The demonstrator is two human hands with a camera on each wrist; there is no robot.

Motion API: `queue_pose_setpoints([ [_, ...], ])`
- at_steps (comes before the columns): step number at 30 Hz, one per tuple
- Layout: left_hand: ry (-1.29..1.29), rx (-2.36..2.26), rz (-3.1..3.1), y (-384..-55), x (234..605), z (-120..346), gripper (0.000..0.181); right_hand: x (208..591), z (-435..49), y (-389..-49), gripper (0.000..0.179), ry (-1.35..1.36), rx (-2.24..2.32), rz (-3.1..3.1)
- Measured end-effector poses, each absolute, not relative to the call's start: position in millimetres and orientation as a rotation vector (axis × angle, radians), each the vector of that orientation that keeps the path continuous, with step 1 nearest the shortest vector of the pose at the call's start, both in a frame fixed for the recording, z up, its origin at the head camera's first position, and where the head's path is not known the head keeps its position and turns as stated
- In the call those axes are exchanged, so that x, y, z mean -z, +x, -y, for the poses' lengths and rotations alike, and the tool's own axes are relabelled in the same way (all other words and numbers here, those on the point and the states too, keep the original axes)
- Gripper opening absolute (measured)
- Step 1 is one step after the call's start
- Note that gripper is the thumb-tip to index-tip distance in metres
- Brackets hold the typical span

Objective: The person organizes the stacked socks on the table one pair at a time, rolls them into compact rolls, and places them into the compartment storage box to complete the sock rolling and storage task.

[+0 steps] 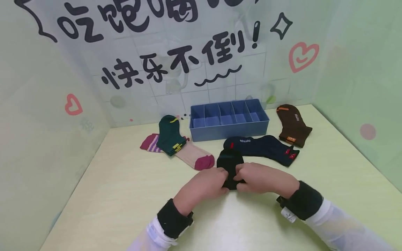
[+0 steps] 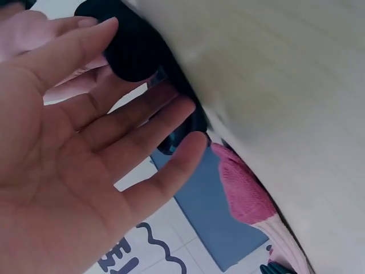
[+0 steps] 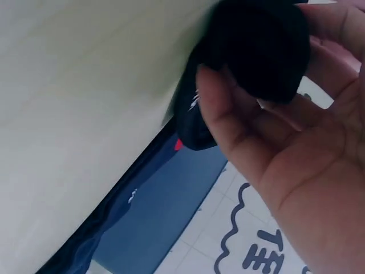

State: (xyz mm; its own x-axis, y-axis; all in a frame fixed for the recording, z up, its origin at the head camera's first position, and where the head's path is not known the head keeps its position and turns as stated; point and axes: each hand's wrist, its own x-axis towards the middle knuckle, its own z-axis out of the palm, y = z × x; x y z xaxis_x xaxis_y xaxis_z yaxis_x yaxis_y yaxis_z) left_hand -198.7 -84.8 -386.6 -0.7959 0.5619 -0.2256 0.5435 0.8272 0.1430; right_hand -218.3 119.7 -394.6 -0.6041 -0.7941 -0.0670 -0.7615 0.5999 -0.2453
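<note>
A black sock (image 1: pixel 230 161) lies folded on the table in front of me, its near end between my two hands. My left hand (image 1: pixel 208 182) pinches the left side of that end; in the left wrist view the thumb lies against the dark fabric and the other fingers (image 2: pixel 165 123) stretch out more loosely beside it. From the right, my right hand (image 1: pixel 259 177) grips the same end. The right wrist view has the sock's rounded end (image 3: pixel 259 51) between the thumb and the fingers. Just beyond lies a navy sock pair (image 1: pixel 262 146) with white lettering and red marks.
A blue box (image 1: pixel 229 131) with several compartments stands at the back against the wall. Left of it, a green sock pair (image 1: pixel 169 136) lies across a pink and striped pair (image 1: pixel 191 155). A brown pair (image 1: pixel 292 125) lies at the right. Walls enclose the table's back and sides.
</note>
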Motion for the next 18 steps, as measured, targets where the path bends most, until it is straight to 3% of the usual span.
queue_pose_setpoints([
  [11, 0.814, -0.202, -2.749, -201, 386, 87, 0.021, 391, -120, -215, 0.009, -1.316, 0.292, -2.755],
  [18, 0.798, -0.168, -2.784, -198, 385, 85, 0.019, 387, -114, -198, 0.007, -1.469, -0.173, -2.950],
])
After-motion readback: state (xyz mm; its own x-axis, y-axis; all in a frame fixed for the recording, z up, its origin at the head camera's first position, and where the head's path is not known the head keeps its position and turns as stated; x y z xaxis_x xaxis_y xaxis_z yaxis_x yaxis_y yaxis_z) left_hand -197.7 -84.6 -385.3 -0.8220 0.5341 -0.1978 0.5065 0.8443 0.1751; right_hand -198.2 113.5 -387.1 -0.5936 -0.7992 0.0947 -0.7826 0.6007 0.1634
